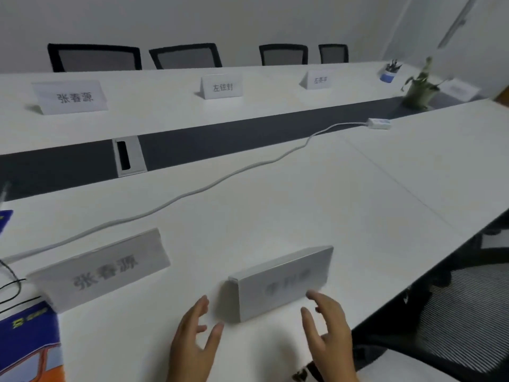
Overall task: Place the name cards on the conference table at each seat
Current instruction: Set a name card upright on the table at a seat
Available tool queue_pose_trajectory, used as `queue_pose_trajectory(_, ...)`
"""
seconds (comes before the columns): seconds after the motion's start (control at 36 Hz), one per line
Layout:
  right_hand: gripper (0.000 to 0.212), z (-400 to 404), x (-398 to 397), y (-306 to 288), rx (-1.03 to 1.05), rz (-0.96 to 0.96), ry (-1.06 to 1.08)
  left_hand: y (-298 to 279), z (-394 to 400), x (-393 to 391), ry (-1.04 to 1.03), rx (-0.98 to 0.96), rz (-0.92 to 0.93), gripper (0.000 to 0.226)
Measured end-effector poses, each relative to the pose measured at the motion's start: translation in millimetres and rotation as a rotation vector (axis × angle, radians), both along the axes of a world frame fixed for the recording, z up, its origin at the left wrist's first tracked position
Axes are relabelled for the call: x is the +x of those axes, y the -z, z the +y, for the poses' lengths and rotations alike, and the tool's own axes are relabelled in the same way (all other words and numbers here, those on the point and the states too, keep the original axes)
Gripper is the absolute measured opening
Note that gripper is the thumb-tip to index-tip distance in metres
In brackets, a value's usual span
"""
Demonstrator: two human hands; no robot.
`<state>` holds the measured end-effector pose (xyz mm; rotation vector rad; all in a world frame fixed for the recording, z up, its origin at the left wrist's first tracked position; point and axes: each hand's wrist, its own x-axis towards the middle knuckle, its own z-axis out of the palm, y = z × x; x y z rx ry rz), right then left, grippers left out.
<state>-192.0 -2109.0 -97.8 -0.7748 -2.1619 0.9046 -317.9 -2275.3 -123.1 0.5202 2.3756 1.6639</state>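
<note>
Both open, empty: left hand [192,337] and right hand [327,326], fingers spread, either side of a name card [283,282] standing upright near the tabletop [303,194] near edge. Another card [102,268] beside it toward the left edge. Three more cards [221,86] along the far edge, before the chairs [186,56].

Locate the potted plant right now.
In the head view, the potted plant stands far right on the table's dark centre strip, beside the pen cup.

Bare tabletop [316,194] beyond white cable [192,192]
</note>
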Motion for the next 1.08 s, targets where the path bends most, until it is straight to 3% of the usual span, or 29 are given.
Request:
queue_pose_trajectory(0.08,0.053,50,-1,-15,-0.080,-0.141,0.100,-9,34,4,0.044,0.020,0.004,0.057)
queue_pose_trajectory(0.17,0.070,97,-15,-25,-0.338,-0.387,-0.051,-9,60,1,0.061,-0.074,-0.042,0.051)
queue_pose_trajectory(0.25,0.057,124,-26,-25,-0.415,-0.507,-0.195,-13,68,2,0.020,-0.138,-0.052,0.043)
queue_pose_trajectory(0.39,0.046,136,-39,-25,-0.448,-0.470,-0.293,-25,65,7,-0.138,-0.149,-0.091,0.039)
queue_pose_trajectory(0.53,0.045,127,-57,-23,-0.363,-0.522,-0.405,-33,53,3,-0.258,-0.181,-0.073,0.075)
queue_pose_trajectory(0.61,0.048,126,-70,-29,-0.330,-0.558,-0.458,-35,47,0,-0.317,-0.233,-0.073,0.045)
queue_pose_trajectory(0.67,0.047,128,-76,-31,-0.320,-0.550,-0.477,-38,48,0,-0.327,-0.249,-0.096,0.033)
queue_pose_trajectory(0.92,0.035,145,-93,-58,-0.370,-0.389,-0.510,-89,72,4,-0.451,-0.179,-0.011,0.034)
queue_pose_trajectory(1.08,0.038,194,-105,-110,-0.509,-0.114,-0.446,-127,125,-4,-0.409,-0.035,0.038,0.035)
